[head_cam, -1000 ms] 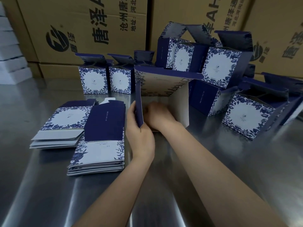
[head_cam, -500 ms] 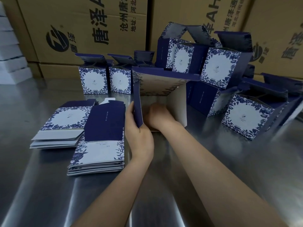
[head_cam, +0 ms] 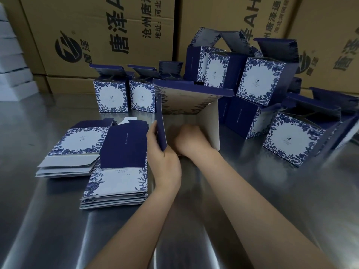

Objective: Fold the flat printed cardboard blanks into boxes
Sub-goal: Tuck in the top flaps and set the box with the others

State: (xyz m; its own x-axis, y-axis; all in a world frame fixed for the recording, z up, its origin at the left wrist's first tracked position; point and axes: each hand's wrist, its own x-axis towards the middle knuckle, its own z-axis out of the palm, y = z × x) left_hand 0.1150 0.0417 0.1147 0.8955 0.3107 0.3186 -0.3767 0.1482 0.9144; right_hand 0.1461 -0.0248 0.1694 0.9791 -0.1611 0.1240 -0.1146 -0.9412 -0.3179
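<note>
Cardboard blank [head_cam: 190,102], navy and white with a floral print, stands half opened into a square tube on the brushed steel table [head_cam: 252,206]. Its open end faces the person, just beyond the 2 forearms. The left hand [head_cam: 165,162] grips the blank's navy left wall, with the fingers [head_cam: 152,133] laid up the outside and the palm wrapped round the near lower corner. The right hand [head_cam: 191,141] reaches inside the tube, low against its floor. It is blurred, so I cannot tell how its fingers lie. Left of the hands lie 2 stacks of flat printed blanks [head_cam: 120,181], side by side and touching. Behind them, 2 upright folded boxes [head_cam: 111,98] stand with their top flaps open. To the right is a heap of finished boxes [head_cam: 260,80]. Brown corrugated cartons [head_cam: 101,35] with black lettering line the back.
</note>
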